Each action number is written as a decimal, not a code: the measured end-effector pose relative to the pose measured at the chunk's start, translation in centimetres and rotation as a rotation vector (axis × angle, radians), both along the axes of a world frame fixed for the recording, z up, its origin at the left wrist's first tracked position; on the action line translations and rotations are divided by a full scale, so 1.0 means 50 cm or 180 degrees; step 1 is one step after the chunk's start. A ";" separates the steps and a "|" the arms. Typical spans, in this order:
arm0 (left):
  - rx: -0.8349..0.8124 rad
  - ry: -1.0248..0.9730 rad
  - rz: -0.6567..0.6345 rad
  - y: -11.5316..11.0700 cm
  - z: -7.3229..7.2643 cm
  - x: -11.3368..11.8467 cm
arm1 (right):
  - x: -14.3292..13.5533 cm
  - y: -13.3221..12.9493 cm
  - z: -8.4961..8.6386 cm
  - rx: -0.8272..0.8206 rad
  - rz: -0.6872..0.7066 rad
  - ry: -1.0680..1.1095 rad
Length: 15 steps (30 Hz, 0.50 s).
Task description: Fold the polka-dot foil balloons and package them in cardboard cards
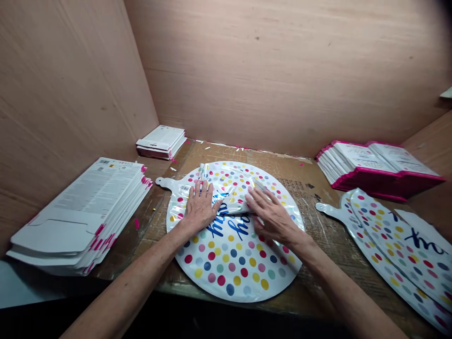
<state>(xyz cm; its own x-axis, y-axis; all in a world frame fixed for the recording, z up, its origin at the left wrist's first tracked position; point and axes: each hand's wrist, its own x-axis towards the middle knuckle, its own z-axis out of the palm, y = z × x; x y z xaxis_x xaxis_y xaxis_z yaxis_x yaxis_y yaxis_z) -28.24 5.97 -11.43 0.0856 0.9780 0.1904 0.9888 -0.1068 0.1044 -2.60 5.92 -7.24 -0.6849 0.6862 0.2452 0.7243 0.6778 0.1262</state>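
A flat white foil balloon [226, 278] with coloured dots and blue lettering lies in front of me, its filling neck pointing left. Its far part is folded over toward me, and the folded edge runs across the lettering. My left hand [202, 206] rests flat on the folded layer, fingers stretched out. On the right side of the fold, my right hand [273, 214] touches the foil with its fingers extended and slightly bent. Its fingertips lie near the crinkled edge, and the underside of this hand is hidden.
Flat white card packs [77, 197] are piled on the left, with a smaller pile [162, 139] behind. Pink-edged packs [374, 165] stand at the back right. More dotted balloons [388, 240] lie at the right. Wooden panels [275, 70] enclose the cardboard-covered table [150, 235].
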 end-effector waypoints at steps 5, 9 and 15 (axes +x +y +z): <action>-0.0026 0.0027 0.0110 0.011 -0.001 0.003 | 0.002 0.050 -0.027 -0.0383 -0.0190 -0.0641; -0.0288 -0.0124 -0.0038 0.020 0.028 -0.009 | 0.015 0.022 -0.034 -0.0191 -0.0456 -0.0498; 0.0421 -0.0433 -0.1548 -0.122 0.062 0.038 | -0.047 -0.157 -0.037 -0.0312 -0.0864 -0.0253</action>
